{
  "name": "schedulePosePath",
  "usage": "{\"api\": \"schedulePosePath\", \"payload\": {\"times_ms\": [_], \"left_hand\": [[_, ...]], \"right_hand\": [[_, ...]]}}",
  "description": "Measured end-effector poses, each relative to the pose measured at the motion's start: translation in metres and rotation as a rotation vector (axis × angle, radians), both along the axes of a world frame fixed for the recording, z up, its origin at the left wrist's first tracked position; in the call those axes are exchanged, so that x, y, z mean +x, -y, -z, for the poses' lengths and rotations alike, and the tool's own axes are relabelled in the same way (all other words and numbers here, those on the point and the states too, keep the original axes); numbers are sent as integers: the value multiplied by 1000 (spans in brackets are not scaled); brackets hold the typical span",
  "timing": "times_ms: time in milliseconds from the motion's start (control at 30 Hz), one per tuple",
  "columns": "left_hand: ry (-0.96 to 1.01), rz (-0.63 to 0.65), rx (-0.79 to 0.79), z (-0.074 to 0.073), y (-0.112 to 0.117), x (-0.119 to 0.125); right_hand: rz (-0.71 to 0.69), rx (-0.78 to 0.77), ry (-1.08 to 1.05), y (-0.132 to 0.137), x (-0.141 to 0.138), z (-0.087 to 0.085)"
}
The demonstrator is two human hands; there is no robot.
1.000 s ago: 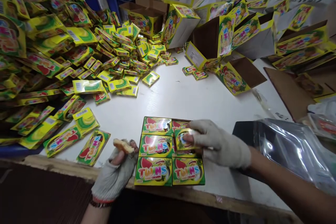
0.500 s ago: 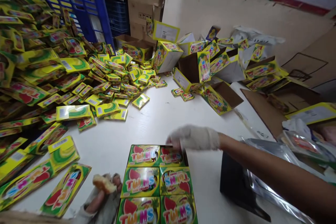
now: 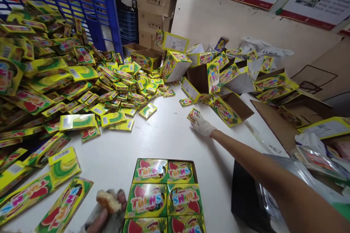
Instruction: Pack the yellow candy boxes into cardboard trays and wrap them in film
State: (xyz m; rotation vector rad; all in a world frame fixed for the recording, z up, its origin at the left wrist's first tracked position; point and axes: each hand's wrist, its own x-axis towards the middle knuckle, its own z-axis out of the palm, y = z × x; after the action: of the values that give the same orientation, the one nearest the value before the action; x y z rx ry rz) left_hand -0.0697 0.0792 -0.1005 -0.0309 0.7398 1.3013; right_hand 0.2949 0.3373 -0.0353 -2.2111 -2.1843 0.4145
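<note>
The white-gloved right hand point(image 3: 202, 125) pinches a small yellow cardboard carton point(image 3: 193, 114) by one end, fingers narrow. The grey-gloved left hand point(image 3: 108, 213) grips a tan crumbly lump point(image 3: 108, 201).

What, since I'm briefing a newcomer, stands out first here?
A huge heap of small yellow cardboard Twins cartons spills across the white table at left. Bottom centre sits a tidy block of green-and-yellow boxes, while the white-gloved right hand stretches toward scattered cartons upper right.
</note>
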Motion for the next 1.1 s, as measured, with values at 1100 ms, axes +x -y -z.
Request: {"api": "schedulePosePath", "payload": {"times_ms": [1100], "left_hand": [[-4, -50, -261, -40, 6, -5]], "right_hand": [[-859, 200, -196, 189, -80, -39]]}}
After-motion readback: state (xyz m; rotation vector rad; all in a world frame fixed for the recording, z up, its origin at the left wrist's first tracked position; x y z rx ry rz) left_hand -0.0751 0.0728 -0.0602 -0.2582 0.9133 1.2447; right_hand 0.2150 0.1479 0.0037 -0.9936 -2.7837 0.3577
